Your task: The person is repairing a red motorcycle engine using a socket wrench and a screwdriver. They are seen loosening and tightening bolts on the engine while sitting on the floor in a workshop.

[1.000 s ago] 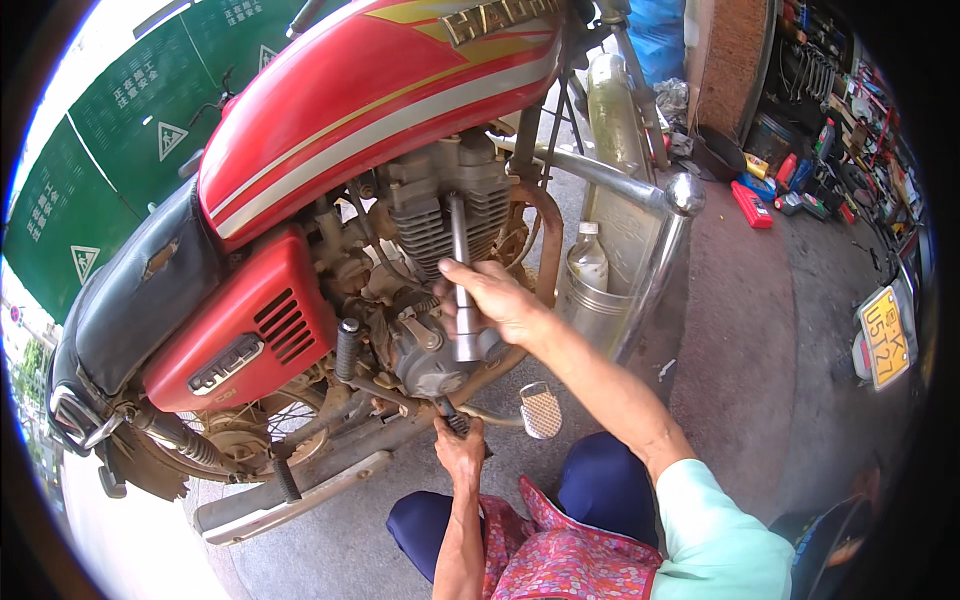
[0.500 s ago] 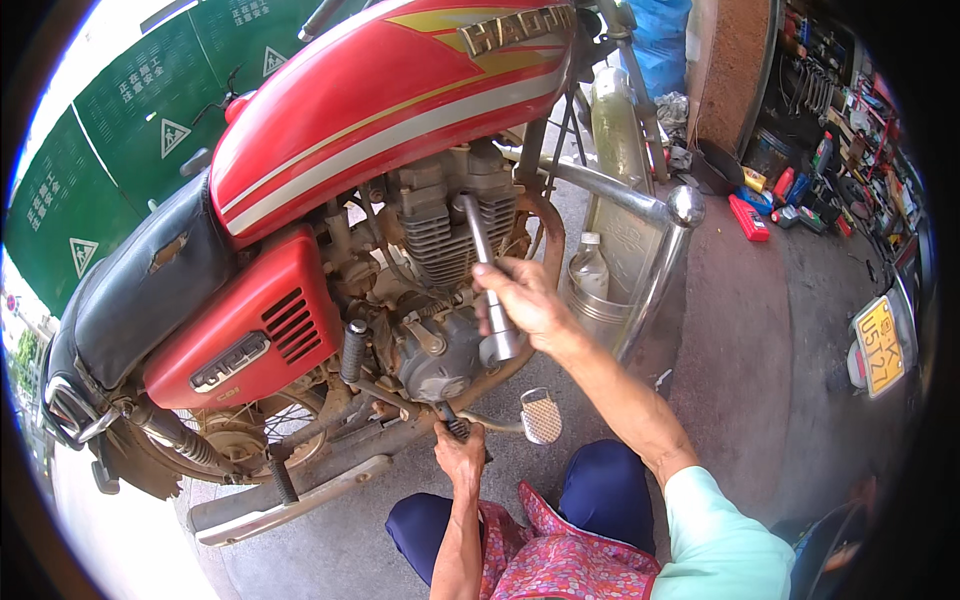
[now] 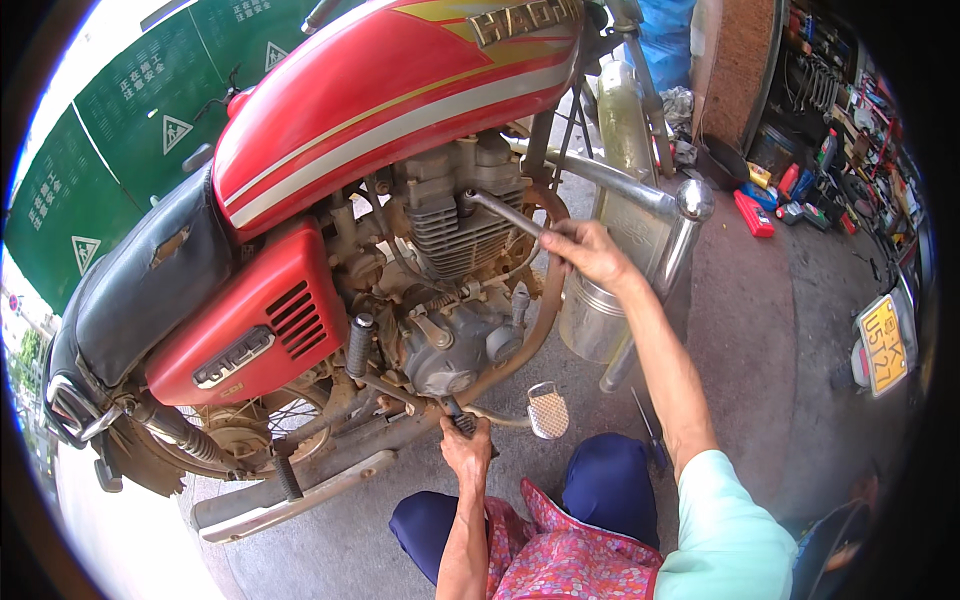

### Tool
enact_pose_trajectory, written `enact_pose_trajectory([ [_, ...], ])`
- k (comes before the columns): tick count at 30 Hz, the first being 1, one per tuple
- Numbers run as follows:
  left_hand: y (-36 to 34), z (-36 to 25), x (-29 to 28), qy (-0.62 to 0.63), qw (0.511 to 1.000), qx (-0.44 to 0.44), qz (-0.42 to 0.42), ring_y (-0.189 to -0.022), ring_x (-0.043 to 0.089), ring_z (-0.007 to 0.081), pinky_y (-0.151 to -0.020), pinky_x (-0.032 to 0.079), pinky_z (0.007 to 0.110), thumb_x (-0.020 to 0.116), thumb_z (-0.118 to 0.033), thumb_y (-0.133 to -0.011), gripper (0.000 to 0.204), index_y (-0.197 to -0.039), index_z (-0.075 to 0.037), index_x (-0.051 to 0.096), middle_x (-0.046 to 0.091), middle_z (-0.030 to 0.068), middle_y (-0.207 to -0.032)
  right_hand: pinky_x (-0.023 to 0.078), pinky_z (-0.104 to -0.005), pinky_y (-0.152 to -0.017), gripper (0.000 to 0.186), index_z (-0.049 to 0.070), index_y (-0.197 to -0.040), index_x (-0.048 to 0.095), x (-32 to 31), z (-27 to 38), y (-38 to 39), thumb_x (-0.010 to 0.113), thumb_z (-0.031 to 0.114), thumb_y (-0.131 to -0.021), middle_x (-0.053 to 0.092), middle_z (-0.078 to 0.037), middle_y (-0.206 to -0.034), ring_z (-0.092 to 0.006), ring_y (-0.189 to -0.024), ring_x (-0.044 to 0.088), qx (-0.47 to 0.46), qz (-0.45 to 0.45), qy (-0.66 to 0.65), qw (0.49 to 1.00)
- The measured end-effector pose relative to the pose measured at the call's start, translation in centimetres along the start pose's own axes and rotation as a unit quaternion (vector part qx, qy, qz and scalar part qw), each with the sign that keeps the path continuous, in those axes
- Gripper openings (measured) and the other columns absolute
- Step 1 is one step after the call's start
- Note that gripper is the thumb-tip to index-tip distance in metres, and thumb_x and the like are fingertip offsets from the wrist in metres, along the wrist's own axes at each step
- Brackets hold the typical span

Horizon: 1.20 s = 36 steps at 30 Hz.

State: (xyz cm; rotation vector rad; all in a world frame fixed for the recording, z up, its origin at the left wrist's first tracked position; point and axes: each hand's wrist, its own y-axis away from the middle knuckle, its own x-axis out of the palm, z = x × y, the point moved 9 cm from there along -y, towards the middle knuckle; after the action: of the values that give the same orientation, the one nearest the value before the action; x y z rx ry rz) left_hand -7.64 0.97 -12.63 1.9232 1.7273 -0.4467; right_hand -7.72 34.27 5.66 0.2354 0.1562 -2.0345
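Note:
My right hand (image 3: 590,250) is closed around the handle of a long metal wrench (image 3: 510,213). The wrench's round head sits against the finned engine cylinder (image 3: 455,235), and its handle slants down to the right. What the head fits onto is hidden. Lower down, my left hand (image 3: 466,450) is wrapped around a dark rubber footpeg (image 3: 461,420) beneath the round engine cover (image 3: 437,362). The red motorcycle's fuel tank (image 3: 400,110) rises above the engine.
A chrome crash bar (image 3: 660,270) stands right of the engine, with a metal tin (image 3: 592,322) behind it. The brake pedal (image 3: 547,413) juts out near my knees. A screwdriver (image 3: 650,432) lies on the ground. Tools and bottles crowd the far right, near a red case (image 3: 754,214).
My right hand has swung up and to the right with the wrench handle, while the wrench head stays at the cylinder. My left hand keeps its grip on the footpeg.

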Motion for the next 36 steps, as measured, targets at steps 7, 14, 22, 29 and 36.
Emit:
enact_pose_trajectory([
  [7, -0.4, 0.0, 0.2, 0.004, 1.000, 0.000, -0.003, -0.075, 0.067, 0.0377, -0.074, 0.050, 0.044, 0.071, -0.028, -0.069, 0.041, -0.094, 0.000, 0.054, 0.067, 0.0199, -0.077, 0.040, -0.0205, -0.039, 0.029, -0.001, -0.087, 0.064, 1.8, 1.3, 2.2, 0.064, 0.028, -0.092, 0.058, -0.003, -0.062, -0.0074, -0.045, 0.049, -0.096, -0.043, -0.071, 0.992],
  [14, -0.1, -0.2, 0.1, 0.026, 0.999, 0.021, -0.010, -0.068, 0.065, 0.0325, -0.069, 0.050, 0.040, 0.072, -0.024, -0.068, 0.038, -0.091, 0.000, 0.054, 0.065, 0.0155, -0.072, 0.060, -0.0352, -0.059, 0.027, 0.000, -0.094, 0.056, 14.3, 4.7, 2.7, 0.054, 0.026, -0.097, 0.066, -0.014, -0.077, -0.0261, -0.069, 0.070, 0.049, 0.092, -0.380, 0.919],
  [22, -0.1, -0.4, 0.0, 0.026, 1.000, 0.010, -0.001, -0.066, 0.063, 0.0306, -0.069, 0.049, 0.039, 0.072, -0.023, -0.068, 0.037, -0.091, 0.000, 0.054, 0.064, 0.0147, -0.072, 0.059, -0.0398, -0.064, 0.027, 0.000, -0.098, 0.057, 14.0, 2.5, 2.6, 0.060, 0.027, -0.094, 0.063, -0.009, -0.074, -0.0222, -0.063, 0.066, 0.070, 0.153, -0.422, 0.891],
  [29, -0.2, 0.0, 0.2, 0.039, 0.999, 0.025, -0.003, -0.070, 0.064, 0.0335, -0.071, 0.049, 0.040, 0.072, -0.023, -0.069, 0.038, -0.091, 0.002, 0.053, 0.065, 0.0182, -0.076, 0.036, -0.0216, -0.042, 0.035, 0.001, -0.089, 0.065, -1.3, 1.6, -0.2, 0.068, 0.035, -0.089, 0.058, -0.001, -0.062, -0.0052, -0.052, 0.050, -0.093, 0.005, -0.059, 0.994],
  [36, 2.3, -4.9, -2.2, -0.098, 0.973, 0.190, -0.089, -0.081, 0.058, 0.0440, -0.071, 0.046, 0.050, 0.072, -0.023, -0.076, 0.046, -0.104, 0.004, 0.049, 0.056, 0.0240, -0.097, 0.034, -0.0217, -0.043, 0.037, 0.003, -0.085, 0.057, 0.9, 3.7, 10.4, 0.057, 0.039, -0.096, 0.052, 0.003, -0.060, -0.0040, -0.049, 0.044, -0.149, -0.107, -0.126, 0.975],
])
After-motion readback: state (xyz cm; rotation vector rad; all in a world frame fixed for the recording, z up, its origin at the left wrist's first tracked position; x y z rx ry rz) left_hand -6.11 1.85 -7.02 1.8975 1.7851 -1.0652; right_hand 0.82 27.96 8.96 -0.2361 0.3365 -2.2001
